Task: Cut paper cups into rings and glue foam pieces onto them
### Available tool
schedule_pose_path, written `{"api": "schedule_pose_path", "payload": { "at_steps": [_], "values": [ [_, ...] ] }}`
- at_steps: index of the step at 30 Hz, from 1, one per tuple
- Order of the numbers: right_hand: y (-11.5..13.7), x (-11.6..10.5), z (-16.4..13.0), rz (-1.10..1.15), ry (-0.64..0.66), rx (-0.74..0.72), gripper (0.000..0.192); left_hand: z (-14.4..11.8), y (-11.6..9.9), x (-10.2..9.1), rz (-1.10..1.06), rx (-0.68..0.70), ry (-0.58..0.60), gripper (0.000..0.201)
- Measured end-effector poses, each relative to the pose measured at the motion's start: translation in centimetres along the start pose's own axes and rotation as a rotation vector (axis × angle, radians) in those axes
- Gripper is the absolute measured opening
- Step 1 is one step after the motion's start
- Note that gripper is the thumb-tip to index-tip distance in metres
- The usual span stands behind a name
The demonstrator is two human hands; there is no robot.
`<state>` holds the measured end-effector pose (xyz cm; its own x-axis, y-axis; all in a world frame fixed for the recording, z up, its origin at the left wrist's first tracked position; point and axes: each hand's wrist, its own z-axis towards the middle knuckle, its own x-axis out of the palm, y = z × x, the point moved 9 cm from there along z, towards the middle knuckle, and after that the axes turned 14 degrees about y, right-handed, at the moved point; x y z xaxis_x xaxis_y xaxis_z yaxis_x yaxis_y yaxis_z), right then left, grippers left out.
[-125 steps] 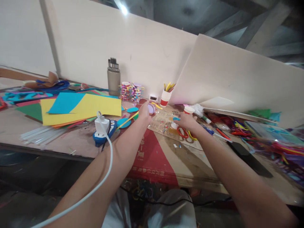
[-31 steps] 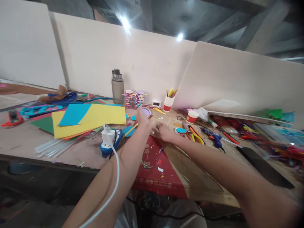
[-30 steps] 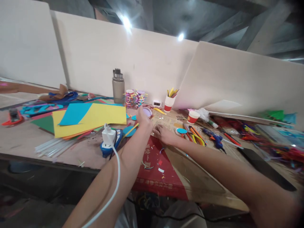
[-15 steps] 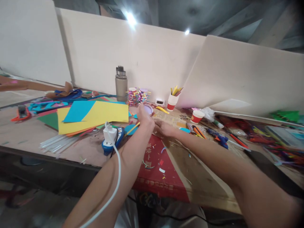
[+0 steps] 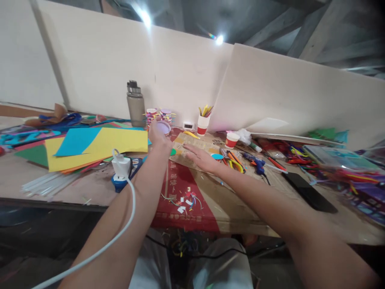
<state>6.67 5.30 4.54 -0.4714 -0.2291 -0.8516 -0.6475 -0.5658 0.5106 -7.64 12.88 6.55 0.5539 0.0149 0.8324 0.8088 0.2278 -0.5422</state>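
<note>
Workbench (image 5: 90,188): worn wooden top, dark space beneath. Backing: pale boards (image 5: 105,68) leaning upright, one (image 5: 285,96) tilted (right side). Overhead: grey beams (image 5: 270,28), possibly concrete; two bright ceiling lights (image 5: 146,18).

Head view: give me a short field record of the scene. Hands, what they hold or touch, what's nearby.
left hand: holds a lilac disc above the table
right hand: open, palm down, flat on the cardboard sheet
near left hand: yellow paper, grey bottle, white charger
near right hand: blue glue gun, red-and-white cup
on cardboard: small paper scraps
</note>
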Motion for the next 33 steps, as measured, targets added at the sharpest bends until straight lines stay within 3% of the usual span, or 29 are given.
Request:
{"api": "schedule_pose_path", "payload": {
  "at_steps": [3,6,8,12,16,18,20,22,23,25,27,30,33],
  "values": [
    [-2.5,1.3,2.7,-0.136,0.068,0.148,0.068,0.1,-0.7,0.5,0.027,0.050,0.048,0.015],
    [-1.5,3.7,1.9,-0.232,0.170,0.100,0.064,0.1,0.0,-0.1,0.036,0.014,0.016,0.016],
    [0.9,5.5,-0.2,-0.226,0.261,-0.017,0.064,0.2,0.7,-0.4,0.017,-0.023,-0.003,0.016],
    [7.9,8.0,-6.0,-0.103,0.458,-0.286,0.073,0.3,1.3,-0.6,0.009,-0.044,-0.008,0.019],
    [12.9,7.5,-10.8,0.207,0.571,-0.414,0.071,0.1,1.6,-0.5,0.029,-0.084,0.007,0.025],
    [13.0,6.1,-12.1,0.393,0.548,-0.400,0.064,0.0,1.8,-0.4,0.036,-0.102,0.018,0.029],
    [10.5,4.0,-12.5,0.422,0.369,-0.264,0.063,-0.1,2.0,-0.4,0.041,-0.110,0.023,0.030],
    [6.6,2.2,-12.8,0.262,0.172,-0.037,0.061,-0.1,2.0,-0.3,0.046,-0.105,0.025,0.029],
    [5.0,1.9,-13.1,0.157,0.135,0.072,0.062,-0.2,2.0,-0.3,0.047,-0.102,0.027,0.028],
    [3.3,2.8,-13.5,0.004,0.185,0.210,0.071,-0.2,2.1,-0.2,0.053,-0.098,0.033,0.027],
    [4.3,4.3,-14.0,-0.050,0.272,0.212,0.075,-0.3,2.1,-0.1,0.063,-0.099,0.038,0.026],
    [9.4,6.6,-14.8,0.127,0.469,-0.004,0.075,-0.2,2.2,-0.1,0.076,-0.101,0.034,0.024],
    [12.6,5.7,-14.8,0.340,0.507,-0.191,0.062,-0.1,2.4,-0.1,0.074,-0.103,0.039,0.026]
  ]
}}
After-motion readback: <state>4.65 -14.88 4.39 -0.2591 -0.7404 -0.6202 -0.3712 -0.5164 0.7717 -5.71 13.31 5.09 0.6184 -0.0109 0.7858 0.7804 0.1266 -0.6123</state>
